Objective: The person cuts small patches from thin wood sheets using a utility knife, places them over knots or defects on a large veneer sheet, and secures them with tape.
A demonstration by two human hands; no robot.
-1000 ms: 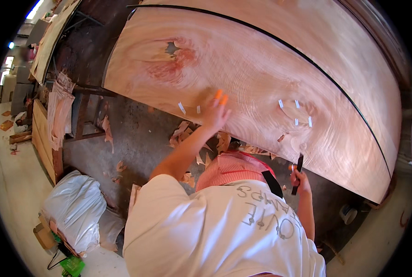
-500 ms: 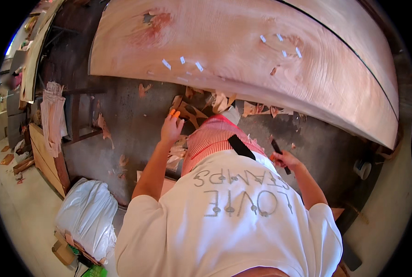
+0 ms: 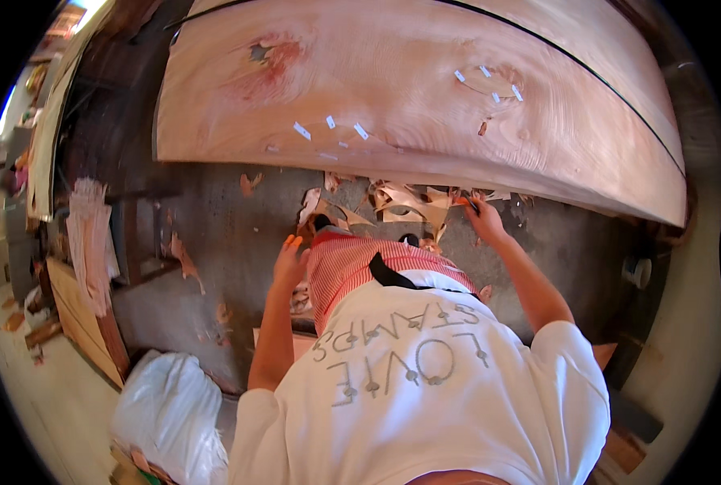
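My left hand [image 3: 291, 263] hangs beside the red-striped apron [image 3: 352, 263], orange covers on its fingertips. Its fingers are loosely stretched and nothing shows in them. On the other side, my right hand [image 3: 485, 221] is closed around a slim black tool [image 3: 471, 205], whose working end I cannot make out. That hand is near the front edge of a large veneer sheet [image 3: 360, 89], above torn veneer scraps [image 3: 401, 202] on the floor. White tape pieces [image 3: 302, 130] stick to the sheet in two groups, and a ragged hole [image 3: 259, 52] shows at its upper left.
Veneer strips [image 3: 90, 242] hang over a dark frame at the left. A white plastic sack [image 3: 170, 412] sits at the lower left, near a wooden panel [image 3: 86, 311]. To the right, a white tub [image 3: 638, 272] lies on the dark floor [image 3: 567, 267].
My right hand has moved forward with the black tool, from beside the apron to near the sheet's edge. My left hand has come back slightly toward my body. The view has shifted.
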